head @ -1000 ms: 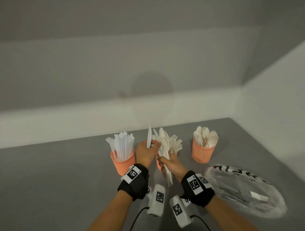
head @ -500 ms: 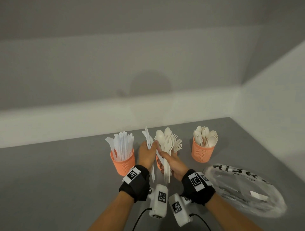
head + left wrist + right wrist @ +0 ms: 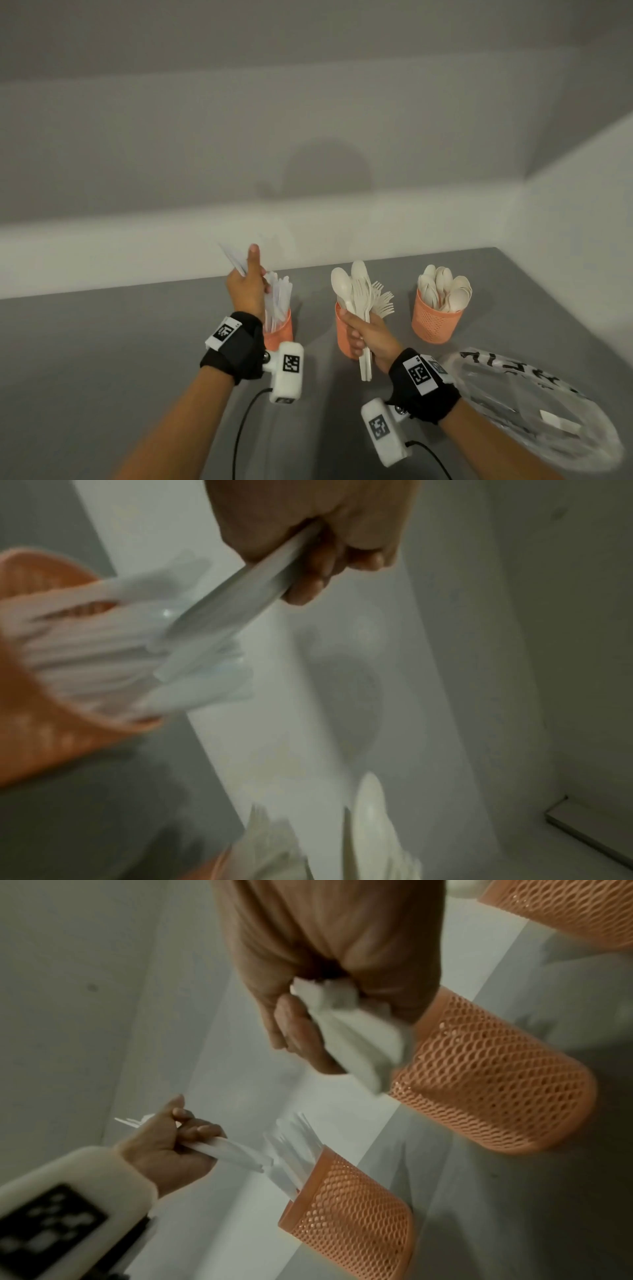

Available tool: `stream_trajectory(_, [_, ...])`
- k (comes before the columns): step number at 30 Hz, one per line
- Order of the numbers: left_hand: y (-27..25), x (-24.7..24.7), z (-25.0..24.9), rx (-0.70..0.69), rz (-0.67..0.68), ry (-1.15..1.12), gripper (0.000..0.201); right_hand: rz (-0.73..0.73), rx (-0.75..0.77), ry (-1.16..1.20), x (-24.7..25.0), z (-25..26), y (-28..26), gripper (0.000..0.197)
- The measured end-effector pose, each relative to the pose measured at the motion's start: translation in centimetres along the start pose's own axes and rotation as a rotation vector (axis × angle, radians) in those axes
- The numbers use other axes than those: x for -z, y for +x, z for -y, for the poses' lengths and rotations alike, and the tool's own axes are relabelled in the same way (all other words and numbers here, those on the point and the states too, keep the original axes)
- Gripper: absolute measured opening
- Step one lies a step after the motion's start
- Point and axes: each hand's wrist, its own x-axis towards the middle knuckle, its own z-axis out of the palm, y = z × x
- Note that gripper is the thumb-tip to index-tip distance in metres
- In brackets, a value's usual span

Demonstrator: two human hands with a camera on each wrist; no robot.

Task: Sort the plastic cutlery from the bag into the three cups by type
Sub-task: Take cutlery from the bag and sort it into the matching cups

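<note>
My left hand (image 3: pixel 246 291) grips a few white plastic knives (image 3: pixel 246 588), held above and just left of the orange mesh knife cup (image 3: pixel 281 332); their tips point down at the knives standing in that cup. My right hand (image 3: pixel 363 334) grips a bundle of cream spoons and forks (image 3: pixel 356 294) by the handles, in front of the middle cup (image 3: pixel 342 339). Forks (image 3: pixel 383 303) stand in that middle cup. The right cup (image 3: pixel 433 323) holds spoons (image 3: pixel 443 287). In the right wrist view, the bundle's handle ends (image 3: pixel 349 1031) stick out beside the middle cup (image 3: pixel 489 1074).
A clear plastic bag (image 3: pixel 534 411) with black lettering lies on the grey table (image 3: pixel 102 359) at the right, close to my right forearm. White walls close off the back and right sides. Camera cables trail below both wrists.
My left hand has drawn the knives out of the shared bundle and carried them left and up, over the knife cup. My right hand keeps the spoons and forks, nearly still.
</note>
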Motion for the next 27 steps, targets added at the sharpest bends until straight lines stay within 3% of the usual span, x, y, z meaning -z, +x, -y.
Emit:
stream_trajectory(3, [2.0,0.4,-1.2,-0.104,-0.036,0.014,0.049,-0.017,-0.036,-0.029,-0.3,0.0,0.5,0.043])
stream_trajectory(8, [3.1,1.0,0.4,-0.152,0.015,0.111,0.046,-0.034,-0.049,-0.030,-0.7,0.1,1.0,0.041])
stream_trajectory(13, [2.2,2.0,5.0,-0.178,0.057,0.212,0.020,-0.032,-0.027,-0.065,-0.8,-0.3,0.9,0.039])
stream_trajectory(18, [2.0,2.4,6.6,-0.301,0.058,0.407,0.008,-0.049,-0.027,-0.106,-0.9,-0.3,0.7,0.040])
stream_trajectory(22, [2.7,2.9,6.7,-0.411,0.055,0.557,0.020,-0.046,-0.019,-0.125,-1.0,-0.1,0.6,0.038])
stream_trajectory(25, [3.3,3.3,6.9,-0.513,0.129,0.694,0.022,-0.044,-0.016,-0.125,-1.0,-0.1,0.6,0.035])
stream_trajectory(27, [3.4,3.6,7.2,-0.603,0.182,0.802,0.035,-0.037,-0.013,-0.120,-1.1,-0.2,0.7,0.034])
